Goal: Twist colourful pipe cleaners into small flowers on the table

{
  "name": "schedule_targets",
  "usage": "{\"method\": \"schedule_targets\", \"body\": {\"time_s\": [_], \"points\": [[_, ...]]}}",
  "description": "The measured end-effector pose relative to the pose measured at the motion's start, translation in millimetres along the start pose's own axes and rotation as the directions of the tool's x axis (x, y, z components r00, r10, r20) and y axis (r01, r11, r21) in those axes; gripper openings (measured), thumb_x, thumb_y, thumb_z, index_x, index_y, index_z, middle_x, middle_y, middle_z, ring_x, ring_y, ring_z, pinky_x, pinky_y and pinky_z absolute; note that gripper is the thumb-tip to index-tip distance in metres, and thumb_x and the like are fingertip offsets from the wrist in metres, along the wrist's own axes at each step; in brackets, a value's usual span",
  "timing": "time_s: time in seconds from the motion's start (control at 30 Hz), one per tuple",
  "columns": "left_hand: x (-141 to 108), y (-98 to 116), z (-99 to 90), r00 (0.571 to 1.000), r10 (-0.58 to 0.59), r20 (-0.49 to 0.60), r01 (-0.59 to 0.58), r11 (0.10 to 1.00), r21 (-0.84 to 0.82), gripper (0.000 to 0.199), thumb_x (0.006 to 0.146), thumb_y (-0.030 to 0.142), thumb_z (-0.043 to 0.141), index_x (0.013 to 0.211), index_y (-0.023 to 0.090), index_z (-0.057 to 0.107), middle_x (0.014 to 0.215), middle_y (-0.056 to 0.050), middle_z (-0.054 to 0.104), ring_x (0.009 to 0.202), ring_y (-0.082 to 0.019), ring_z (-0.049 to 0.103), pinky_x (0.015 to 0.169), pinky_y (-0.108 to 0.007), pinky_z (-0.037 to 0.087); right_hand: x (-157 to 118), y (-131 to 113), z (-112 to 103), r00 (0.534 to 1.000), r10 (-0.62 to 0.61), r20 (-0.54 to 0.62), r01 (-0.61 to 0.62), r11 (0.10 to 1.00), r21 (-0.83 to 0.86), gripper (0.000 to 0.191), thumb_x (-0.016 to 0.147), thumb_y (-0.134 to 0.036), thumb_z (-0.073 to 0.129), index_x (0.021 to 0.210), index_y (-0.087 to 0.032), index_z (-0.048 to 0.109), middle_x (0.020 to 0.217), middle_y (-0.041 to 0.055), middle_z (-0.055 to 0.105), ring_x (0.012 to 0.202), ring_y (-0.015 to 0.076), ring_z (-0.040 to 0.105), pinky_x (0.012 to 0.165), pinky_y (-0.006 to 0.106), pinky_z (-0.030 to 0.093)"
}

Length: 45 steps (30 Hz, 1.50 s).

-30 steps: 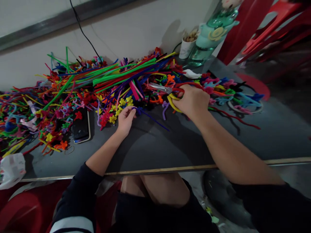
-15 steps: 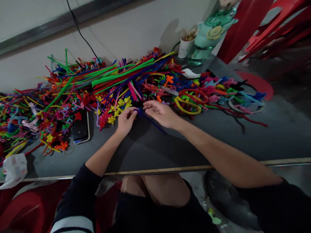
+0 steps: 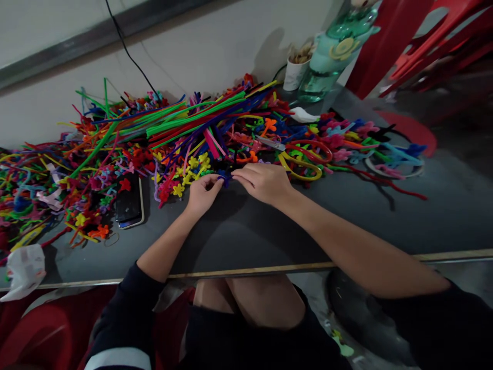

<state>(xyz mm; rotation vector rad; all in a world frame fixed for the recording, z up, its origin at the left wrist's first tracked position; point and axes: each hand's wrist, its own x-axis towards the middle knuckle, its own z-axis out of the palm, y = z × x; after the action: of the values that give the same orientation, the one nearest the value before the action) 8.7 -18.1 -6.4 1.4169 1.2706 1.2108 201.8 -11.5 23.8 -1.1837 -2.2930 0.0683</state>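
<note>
Between my two hands is a dark blue pipe cleaner (image 3: 224, 179), bent into a small looped shape. My left hand (image 3: 203, 195) pinches its left side between thumb and forefinger. On the other side, the fingers of my right hand (image 3: 265, 183) are closed together at the blue loops, and their tips meet the piece. The rest of its length is hidden. Just behind my left hand lie yellow pipe-cleaner flowers (image 3: 192, 168). Yellow-and-red-handled scissors (image 3: 300, 165) rest close behind my right hand.
A heap of coloured pipe cleaners (image 3: 92, 136) runs along the wall, with a green bundle (image 3: 196, 119) on top. Phones (image 3: 129, 208) lie left, near a white plastic bag (image 3: 26, 270). A paper cup (image 3: 296, 74) and green bottle (image 3: 327, 56) stand at the back right.
My right hand's fingers have closed from a looser spread onto the blue pipe cleaner. The blue tail that trailed below my right hand no longer shows. My left hand keeps its pinch.
</note>
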Motion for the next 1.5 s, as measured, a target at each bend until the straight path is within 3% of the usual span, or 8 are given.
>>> {"method": "schedule_targets", "body": {"time_s": [0.27, 0.43, 0.6, 0.73, 0.87, 1.0, 1.17, 1.5], "points": [[-5.1, 5.3, -1.0, 1.0, 0.018, -0.022, -0.019, 0.999, -0.047, 0.021, 0.073, 0.033, 0.074, 0.089, 0.019, 0.074, 0.073, -0.001, 0.069, 0.063, -0.01, 0.058, 0.062, -0.022, 0.045, -3.8, 0.3, 2.6, 0.998, -0.046, -0.031, 0.047, 0.999, 0.023, 0.031, 0.096, -0.034, 0.046, 0.096, -0.023, 0.075, 0.088, 0.0067, 0.076, 0.079, 0.0203, 0.069, 0.069, 0.031, 0.048], [-7.2, 8.3, 2.1, 1.0, 0.021, -0.014, -0.021, 0.999, -0.035, 0.015, 0.073, 0.03, 0.075, 0.082, 0.019, 0.076, 0.071, -0.002, 0.071, 0.061, -0.009, 0.058, 0.062, -0.022, 0.045, -4.1, 2.3, 3.0, 0.998, -0.049, -0.042, 0.051, 0.998, 0.031, 0.033, 0.097, -0.034, 0.045, 0.099, -0.023, 0.075, 0.091, 0.0071, 0.076, 0.082, 0.0199, 0.07, 0.072, 0.031, 0.05], [-10.3, 12.3, 3.7, 0.995, -0.087, 0.042, 0.092, 0.983, -0.158, 0.02, 0.067, 0.032, 0.08, 0.08, 0.017, 0.076, 0.065, -0.001, 0.068, 0.055, -0.008, 0.054, 0.055, -0.021, 0.043, -3.0, 6.5, 0.6, 0.995, -0.03, -0.096, 0.044, 0.989, 0.14, 0.033, 0.098, -0.028, 0.041, 0.102, -0.023, 0.073, 0.099, 0.0076, 0.076, 0.093, 0.021, 0.07, 0.084, 0.034, 0.053], [-8.4, 11.3, 1.0, 0.967, -0.209, 0.149, 0.239, 0.943, -0.232, 0.032, 0.061, 0.035, 0.084, 0.085, 0.016, 0.075, 0.064, 0.0, 0.068, 0.053, -0.007, 0.054, 0.054, -0.02, 0.044, -4.9, 7.6, 3.9, 0.979, 0.109, -0.175, -0.072, 0.975, 0.208, 0.03, 0.096, -0.039, 0.048, 0.1, -0.022, 0.072, 0.098, 0.0082, 0.076, 0.089, 0.0227, 0.071, 0.082, 0.036, 0.053], [-6.5, 11.0, -2.0, 0.954, -0.178, 0.24, 0.234, 0.944, -0.232, 0.037, 0.055, 0.042, 0.087, 0.077, 0.016, 0.073, 0.066, -0.003, 0.07, 0.057, -0.01, 0.06, 0.056, -0.022, 0.047, -7.1, 2.3, 8.8, 0.962, 0.19, -0.194, -0.111, 0.927, 0.358, 0.03, 0.092, -0.044, 0.052, 0.086, -0.022, 0.07, 0.084, 0.0071, 0.075, 0.075, 0.0207, 0.069, 0.072, 0.034, 0.053], [-8.4, 14.4, -3.2, 0.955, -0.06, 0.291, 0.112, 0.98, -0.165, 0.034, 0.055, 0.044, 0.087, 0.069, 0.017, 0.072, 0.063, -0.002, 0.068, 0.053, -0.009, 0.056, 0.054, -0.022, 0.045, -6.1, -10.4, 12.1, 0.966, 0.194, -0.173, -0.044, 0.778, 0.627, 0.03, 0.09, -0.047, 0.057, 0.081, -0.02, 0.067, 0.076, 0.0049, 0.072, 0.068, 0.0169, 0.066, 0.064, 0.029, 0.052], [-12.1, 18.3, -0.9, 0.967, -0.021, 0.255, 0.046, 0.995, -0.093, 0.034, 0.051, 0.045, 0.088, 0.061, 0.017, 0.071, 0.063, -0.002, 0.069, 0.06, -0.013, 0.062, 0.065, -0.026, 0.051, -3.6, -17.3, 13.6, 0.991, 0.094, -0.09, -0.002, 0.701, 0.713, 0.026, 0.089, -0.041, 0.059, 0.078, -0.02, 0.067, 0.079, 0.0047, 0.07, 0.072, 0.0161, 0.064, 0.066, 0.029, 0.051], [-11.4, 12.3, 3.5, 0.999, -0.034, -0.016, 0.033, 0.994, -0.103, 0.028, 0.06, 0.04, 0.083, 0.071, 0.016, 0.073, 0.069, -0.002, 0.071, 0.062, -0.011, 0.062, 0.063, -0.023, 0.05, -2.2, -10.7, 18.1, 0.977, -0.044, -0.207, 0.158, 0.802, 0.576, 0.022, 0.093, -0.022, 0.049, 0.095, -0.017, 0.071, 0.093, 0.0094, 0.072, 0.082, 0.0176, 0.068, 0.072, 0.031, 0.054]]}}
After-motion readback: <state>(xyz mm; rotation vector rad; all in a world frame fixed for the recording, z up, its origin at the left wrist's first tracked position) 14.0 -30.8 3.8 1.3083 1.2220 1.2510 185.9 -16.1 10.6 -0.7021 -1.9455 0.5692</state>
